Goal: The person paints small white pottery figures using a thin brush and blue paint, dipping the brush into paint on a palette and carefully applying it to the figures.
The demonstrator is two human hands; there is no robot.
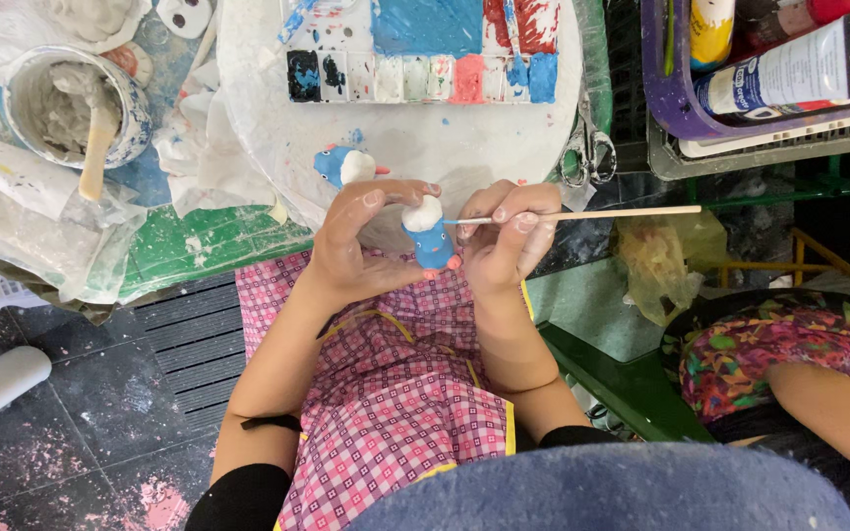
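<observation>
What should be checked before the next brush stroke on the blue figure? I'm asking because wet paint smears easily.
1. Left hand grips the small blue and white figure: ok, fingers wrap around it.
2. Right hand holds the thin wooden brush: ok, pinched near the tip.
3. Brush tip on the figure: ok, it meets the white top.
4. Paint within reach: ok, the palette lies just ahead on the round white board.
5. Second blue figure kept apart: ok, it lies on the board, untouched.
6. Paint load on the brush: cannot tell.
</observation>
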